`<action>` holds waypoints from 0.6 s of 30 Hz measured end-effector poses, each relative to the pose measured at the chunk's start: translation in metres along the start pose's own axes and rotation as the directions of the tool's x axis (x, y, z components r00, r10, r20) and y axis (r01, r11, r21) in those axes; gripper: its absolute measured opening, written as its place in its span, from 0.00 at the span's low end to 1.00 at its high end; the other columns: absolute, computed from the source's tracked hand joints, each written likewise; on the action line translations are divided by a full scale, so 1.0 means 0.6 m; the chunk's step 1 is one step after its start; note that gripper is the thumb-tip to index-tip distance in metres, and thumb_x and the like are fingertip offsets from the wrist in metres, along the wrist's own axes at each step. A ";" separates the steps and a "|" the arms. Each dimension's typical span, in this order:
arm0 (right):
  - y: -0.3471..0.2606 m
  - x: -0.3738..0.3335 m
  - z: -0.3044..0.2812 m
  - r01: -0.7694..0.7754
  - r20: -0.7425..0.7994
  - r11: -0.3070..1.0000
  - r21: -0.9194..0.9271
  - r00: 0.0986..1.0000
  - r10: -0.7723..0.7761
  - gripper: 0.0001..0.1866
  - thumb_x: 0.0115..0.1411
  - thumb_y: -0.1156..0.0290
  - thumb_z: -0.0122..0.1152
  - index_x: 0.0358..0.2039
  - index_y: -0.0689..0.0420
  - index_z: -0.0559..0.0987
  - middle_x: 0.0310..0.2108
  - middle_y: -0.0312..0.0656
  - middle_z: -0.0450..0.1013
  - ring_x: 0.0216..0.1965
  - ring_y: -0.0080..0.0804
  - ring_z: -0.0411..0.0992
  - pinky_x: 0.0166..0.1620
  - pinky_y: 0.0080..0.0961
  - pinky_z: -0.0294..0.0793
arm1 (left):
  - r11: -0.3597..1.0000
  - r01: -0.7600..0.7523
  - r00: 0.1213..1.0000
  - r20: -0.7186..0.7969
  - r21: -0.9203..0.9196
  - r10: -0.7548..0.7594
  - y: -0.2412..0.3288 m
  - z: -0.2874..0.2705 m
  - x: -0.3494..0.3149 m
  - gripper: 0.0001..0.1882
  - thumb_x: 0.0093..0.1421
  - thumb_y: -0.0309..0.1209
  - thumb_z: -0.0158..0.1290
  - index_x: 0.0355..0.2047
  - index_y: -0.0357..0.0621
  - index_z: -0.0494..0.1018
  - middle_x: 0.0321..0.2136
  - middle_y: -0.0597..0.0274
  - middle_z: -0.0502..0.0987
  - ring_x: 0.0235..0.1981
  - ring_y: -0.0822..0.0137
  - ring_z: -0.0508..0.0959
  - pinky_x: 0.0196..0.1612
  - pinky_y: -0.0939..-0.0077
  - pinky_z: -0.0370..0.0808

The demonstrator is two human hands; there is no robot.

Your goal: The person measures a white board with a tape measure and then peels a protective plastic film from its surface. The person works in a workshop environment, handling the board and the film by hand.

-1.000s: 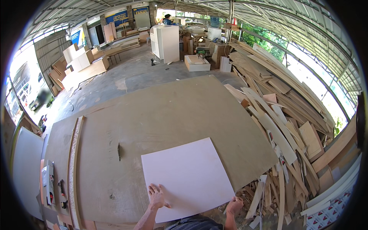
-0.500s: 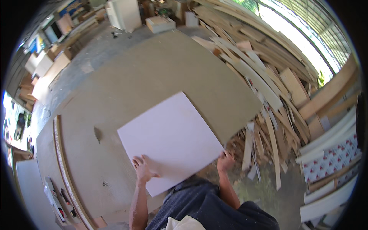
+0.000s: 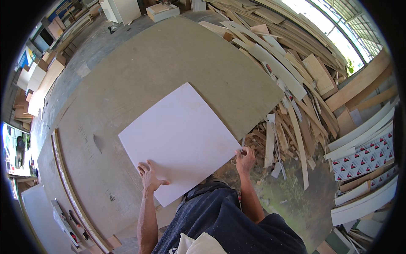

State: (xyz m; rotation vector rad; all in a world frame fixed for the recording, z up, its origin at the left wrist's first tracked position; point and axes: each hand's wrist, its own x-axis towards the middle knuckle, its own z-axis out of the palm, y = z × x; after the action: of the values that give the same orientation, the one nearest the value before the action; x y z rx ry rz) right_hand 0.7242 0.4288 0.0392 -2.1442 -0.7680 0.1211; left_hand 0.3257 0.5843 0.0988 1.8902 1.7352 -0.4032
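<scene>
A white rectangular panel [image 3: 182,135] lies at a slant on the large drab worktop [image 3: 156,55]. My left hand [image 3: 149,177] rests on its near left part, fingers spread at the edge and thumb stretched over the surface. At the panel's right corner my right hand [image 3: 245,159] has its fingers closed, pinching the corner between thumb and fingers. The panel's near edge comes close to my dark shirt. What lies beneath the panel is hidden.
A long narrow strip [image 3: 69,186] lies along the worktop's left side. Beside it are a white and red tool [image 3: 63,222] and smaller dark tools [image 3: 76,219]. Scrap wood strips [image 3: 292,106] pile up on the right. White boxes [image 3: 163,12] stand on the far floor.
The whole scene has shifted up and left in the picture as the viewpoint moved. Both hands keep nearly the same places on the panel.
</scene>
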 end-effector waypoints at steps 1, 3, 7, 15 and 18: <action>-0.001 0.001 0.004 0.019 0.014 1.000 -0.024 1.000 -0.019 0.16 0.55 0.73 0.75 0.40 0.64 0.79 0.39 0.49 0.75 0.39 0.45 0.77 0.45 0.39 0.76 | 1.000 -0.004 1.000 -0.010 -0.005 0.004 -0.002 0.003 0.001 0.87 0.26 0.48 0.82 0.76 0.35 0.33 0.71 0.17 0.28 0.75 0.27 0.31 0.77 0.45 0.38; -0.003 -0.005 0.009 0.087 -0.002 0.993 -0.074 0.996 -0.088 0.15 0.56 0.74 0.73 0.40 0.65 0.78 0.40 0.50 0.75 0.42 0.47 0.76 0.46 0.39 0.75 | 1.000 -0.009 0.999 -0.032 -0.017 0.008 -0.008 0.012 0.003 0.86 0.26 0.48 0.82 0.76 0.34 0.34 0.71 0.16 0.29 0.75 0.27 0.31 0.77 0.45 0.38; -0.017 -0.020 0.019 0.195 -0.014 0.971 -0.136 0.980 -0.199 0.13 0.58 0.74 0.70 0.41 0.64 0.78 0.48 0.52 0.72 0.53 0.52 0.70 0.55 0.46 0.69 | 1.000 0.011 1.000 -0.018 -0.009 -0.011 -0.002 0.000 -0.011 0.87 0.27 0.49 0.82 0.76 0.34 0.33 0.71 0.15 0.28 0.74 0.26 0.31 0.77 0.46 0.37; -0.075 -0.042 0.059 0.556 0.525 0.721 -0.413 0.793 -0.311 0.43 0.72 0.47 0.45 0.71 0.73 0.52 0.75 0.61 0.45 0.77 0.55 0.39 0.76 0.54 0.36 | 0.994 0.036 0.998 -0.051 -0.106 -0.042 0.020 0.004 -0.031 0.87 0.32 0.68 0.74 0.76 0.39 0.28 0.72 0.21 0.22 0.74 0.31 0.21 0.75 0.44 0.24; -0.099 -0.003 0.113 0.618 0.587 0.685 -0.387 0.738 -0.334 0.48 0.73 0.42 0.39 0.74 0.72 0.43 0.77 0.61 0.35 0.79 0.54 0.32 0.77 0.53 0.29 | 0.990 0.016 0.979 -0.198 -0.137 -0.043 0.016 0.026 -0.033 0.76 0.46 0.76 0.60 0.77 0.43 0.32 0.74 0.27 0.24 0.76 0.36 0.23 0.75 0.45 0.24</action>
State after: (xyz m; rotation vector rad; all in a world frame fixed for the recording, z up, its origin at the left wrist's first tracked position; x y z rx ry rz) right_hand 0.6710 0.5017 0.0391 -2.3758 -1.8664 0.1469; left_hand 0.3344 0.5590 0.0991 1.8626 1.8711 -0.1042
